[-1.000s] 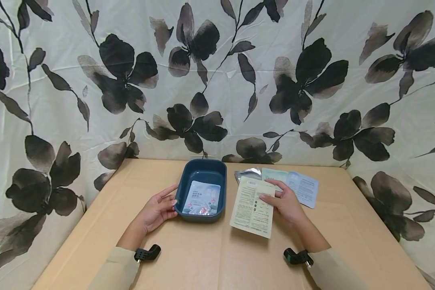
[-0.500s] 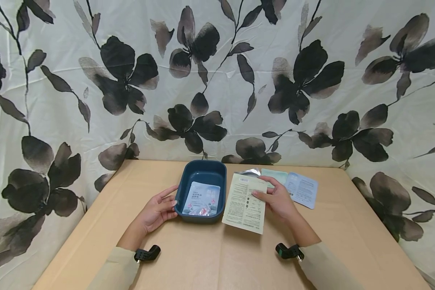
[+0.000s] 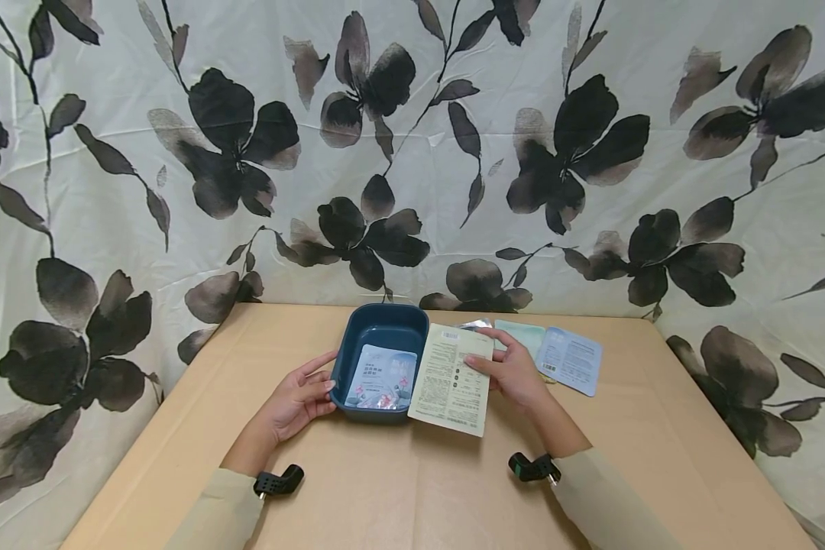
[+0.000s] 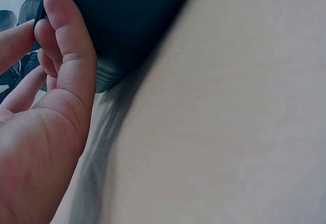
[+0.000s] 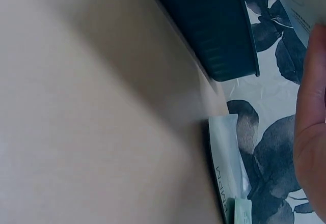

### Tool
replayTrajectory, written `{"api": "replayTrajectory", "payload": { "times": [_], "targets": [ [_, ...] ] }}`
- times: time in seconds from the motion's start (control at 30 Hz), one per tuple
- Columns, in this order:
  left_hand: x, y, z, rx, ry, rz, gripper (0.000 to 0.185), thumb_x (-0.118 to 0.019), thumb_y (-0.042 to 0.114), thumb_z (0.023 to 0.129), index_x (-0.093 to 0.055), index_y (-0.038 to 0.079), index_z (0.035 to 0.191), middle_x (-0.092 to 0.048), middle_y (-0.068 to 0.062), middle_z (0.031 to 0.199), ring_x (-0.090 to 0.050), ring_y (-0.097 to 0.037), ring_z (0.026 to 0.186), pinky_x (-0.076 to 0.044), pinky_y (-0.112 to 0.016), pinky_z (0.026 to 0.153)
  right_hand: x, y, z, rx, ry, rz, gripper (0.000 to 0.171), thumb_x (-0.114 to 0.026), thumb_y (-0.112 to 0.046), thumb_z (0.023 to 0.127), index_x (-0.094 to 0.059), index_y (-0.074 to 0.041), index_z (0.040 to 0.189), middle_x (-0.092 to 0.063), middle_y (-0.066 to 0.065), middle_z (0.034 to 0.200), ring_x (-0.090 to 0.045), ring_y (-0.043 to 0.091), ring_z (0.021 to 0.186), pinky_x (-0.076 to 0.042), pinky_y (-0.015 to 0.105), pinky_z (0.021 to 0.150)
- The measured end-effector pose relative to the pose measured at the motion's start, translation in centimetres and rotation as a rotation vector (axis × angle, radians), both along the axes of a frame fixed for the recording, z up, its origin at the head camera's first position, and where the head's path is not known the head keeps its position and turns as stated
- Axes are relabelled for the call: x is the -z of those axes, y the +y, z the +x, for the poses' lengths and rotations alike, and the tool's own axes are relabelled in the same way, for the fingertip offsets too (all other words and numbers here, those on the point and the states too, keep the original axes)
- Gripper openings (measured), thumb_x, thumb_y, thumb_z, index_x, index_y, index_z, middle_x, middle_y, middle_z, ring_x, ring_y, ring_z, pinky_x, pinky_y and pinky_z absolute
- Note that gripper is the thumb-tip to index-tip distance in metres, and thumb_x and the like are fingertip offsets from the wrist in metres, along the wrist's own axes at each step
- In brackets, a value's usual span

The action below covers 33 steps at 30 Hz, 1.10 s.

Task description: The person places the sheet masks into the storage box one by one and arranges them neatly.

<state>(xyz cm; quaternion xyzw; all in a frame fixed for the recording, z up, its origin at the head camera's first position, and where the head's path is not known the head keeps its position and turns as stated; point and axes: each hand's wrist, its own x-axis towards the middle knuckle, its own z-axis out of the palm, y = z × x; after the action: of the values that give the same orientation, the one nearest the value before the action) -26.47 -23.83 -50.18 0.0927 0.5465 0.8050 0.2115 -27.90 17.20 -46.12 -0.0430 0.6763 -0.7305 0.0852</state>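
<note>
We take the dark blue tray as our landmark: it stands on the tan table, toward the far edge, in front of a cloth backdrop printed with dark flowers. Inside the tray, on its floor toward the near wall, we see a pale blue sachet lying flat. The left hand rests against the tray's near left wall, its fingers lying along the outer wall with the tips at the rim; the left wrist view shows them bent against the tray, so we read this as a light hold on the tray. The right hand, just right of the tray, pinches a cream packet printed with fine text, thumb on the printed face and fingers behind. The packet is raised off the table and tilted, and its left edge overlaps the tray's right rim. Further right of the tray, flat on the table, lie a silver foil packet, mostly hidden behind the hand, a pale green packet and a light blue packet, each partly overlapping the next. Both forearms wear cream sleeves.
</note>
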Motion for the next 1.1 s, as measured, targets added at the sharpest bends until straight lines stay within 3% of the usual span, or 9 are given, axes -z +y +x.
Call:
{"api": "replayTrajectory", "payload": {
  "times": [0.27,0.57,1.1],
  "targets": [
    [0.1,0.2,-0.2,-0.006,-0.001,0.012,0.071,-0.052,-0.003,0.103,-0.019,0.012,0.164,-0.068,-0.003,0.110,-0.071,-0.014,0.082,-0.062,-0.030,0.077,-0.1,-0.5,-1.0,-0.002,0.022,0.005,0.072,-0.078,-0.006,0.089,-0.043,-0.014,0.152,-0.071,0.018,0.126,-0.077,0.030,0.094,-0.063,0.048,0.076],
    [0.2,0.4,-0.3,-0.035,-0.023,-0.016,0.068,-0.052,-0.001,0.104,-0.024,0.015,0.163,-0.068,-0.005,0.113,-0.071,-0.015,0.082,-0.063,-0.030,0.078,-0.3,-1.1,-2.1,-0.012,0.020,0.036,0.066,-0.080,-0.008,0.087,-0.052,-0.022,0.145,-0.071,0.018,0.126,-0.076,0.032,0.095,-0.063,0.048,0.077],
    [0.3,0.4,-0.5,-0.026,-0.018,-0.014,0.067,-0.052,-0.001,0.104,-0.024,0.015,0.163,-0.068,-0.005,0.114,-0.071,-0.015,0.082,-0.062,-0.030,0.079,-0.7,-3.1,-3.4,-0.067,0.034,0.047,0.067,-0.080,-0.008,0.087,-0.050,-0.019,0.147,-0.072,0.017,0.125,-0.077,0.030,0.095,-0.063,0.045,0.077]
  ]
}}
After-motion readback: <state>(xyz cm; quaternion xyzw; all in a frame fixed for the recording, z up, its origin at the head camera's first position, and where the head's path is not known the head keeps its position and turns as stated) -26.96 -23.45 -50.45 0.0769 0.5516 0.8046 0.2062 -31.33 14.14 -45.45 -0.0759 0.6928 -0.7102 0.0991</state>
